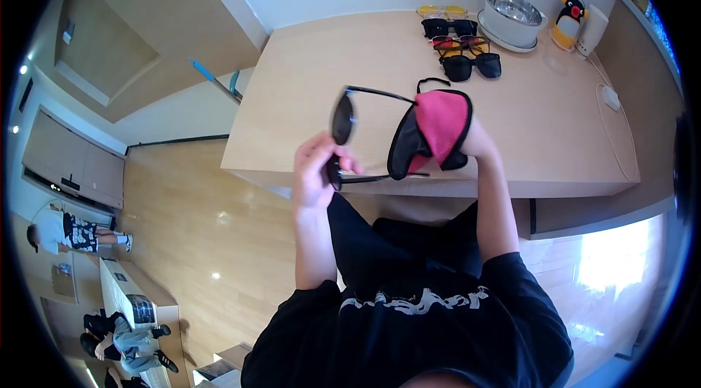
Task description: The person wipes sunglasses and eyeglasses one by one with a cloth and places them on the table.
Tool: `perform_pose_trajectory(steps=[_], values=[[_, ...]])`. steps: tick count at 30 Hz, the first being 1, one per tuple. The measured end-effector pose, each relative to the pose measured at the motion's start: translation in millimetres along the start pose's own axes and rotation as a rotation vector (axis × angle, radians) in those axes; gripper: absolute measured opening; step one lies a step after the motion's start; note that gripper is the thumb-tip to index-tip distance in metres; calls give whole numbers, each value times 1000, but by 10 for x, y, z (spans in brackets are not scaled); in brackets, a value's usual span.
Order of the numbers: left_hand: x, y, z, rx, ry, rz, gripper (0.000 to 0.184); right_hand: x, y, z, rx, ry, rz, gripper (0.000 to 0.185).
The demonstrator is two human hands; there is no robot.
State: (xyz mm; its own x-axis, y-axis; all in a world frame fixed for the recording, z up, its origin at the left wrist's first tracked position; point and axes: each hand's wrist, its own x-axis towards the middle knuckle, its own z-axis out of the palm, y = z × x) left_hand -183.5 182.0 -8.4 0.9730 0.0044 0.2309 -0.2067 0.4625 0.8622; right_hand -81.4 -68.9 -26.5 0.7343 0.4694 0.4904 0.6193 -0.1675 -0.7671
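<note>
My left hand (315,161) pinches a pair of dark sunglasses (343,119) near the bridge, held on edge above the front of the desk. Both temples stretch out to the right, toward a pink-and-black cloth piece (443,121) with dark trim. My right hand (478,141) grips this cloth from its right side; most of the fingers are hidden behind or inside it. A thin black strap (432,82) shows just above the cloth.
Several pairs of glasses, including black sunglasses (471,66), lie at the back of the wooden desk (292,96). Beside them are a metal-lined bowl (515,12), a penguin figure (568,23) and a white cable (621,147). Other people are far left.
</note>
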Motion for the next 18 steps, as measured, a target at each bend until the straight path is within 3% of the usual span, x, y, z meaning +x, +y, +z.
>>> perform_pose_trajectory(steps=[1, 4, 7, 8, 10, 11, 13, 15, 16, 17, 18], values=[[-9, 21, -53, -29, 68, 69, 23, -61, 81, -55, 31, 34, 43, 48], [86, 17, -180, -394, 131, 303, 17, -183, 184, -9, 530, 222, 452, 41], [196, -127, 29, -571, 186, 464, 18, -193, 19, 307, 796, 242, 388, 39], [218, -229, 36, -592, 79, 467, 20, -113, -194, 419, 691, 234, 145, 17], [292, -391, 140, -502, 32, 392, 22, 15, -371, 565, 329, 251, -57, 14], [303, -448, 229, -444, 55, 339, 23, 20, -426, 626, 292, 264, 70, 16], [367, -565, 306, -478, 83, 331, 23, 60, -293, 717, 89, 268, -29, 22], [385, -584, 348, -348, 292, 149, 23, -7, -394, 744, 229, 256, 7, 26], [393, -584, 333, -184, 132, 107, 23, -26, -456, 731, 371, 238, 43, 29], [390, -613, 387, -116, 85, 102, 23, -25, -337, 690, 157, 128, 85, 29], [385, -623, 358, -102, 67, 82, 23, -14, -260, 623, 150, 58, 118, 28]])
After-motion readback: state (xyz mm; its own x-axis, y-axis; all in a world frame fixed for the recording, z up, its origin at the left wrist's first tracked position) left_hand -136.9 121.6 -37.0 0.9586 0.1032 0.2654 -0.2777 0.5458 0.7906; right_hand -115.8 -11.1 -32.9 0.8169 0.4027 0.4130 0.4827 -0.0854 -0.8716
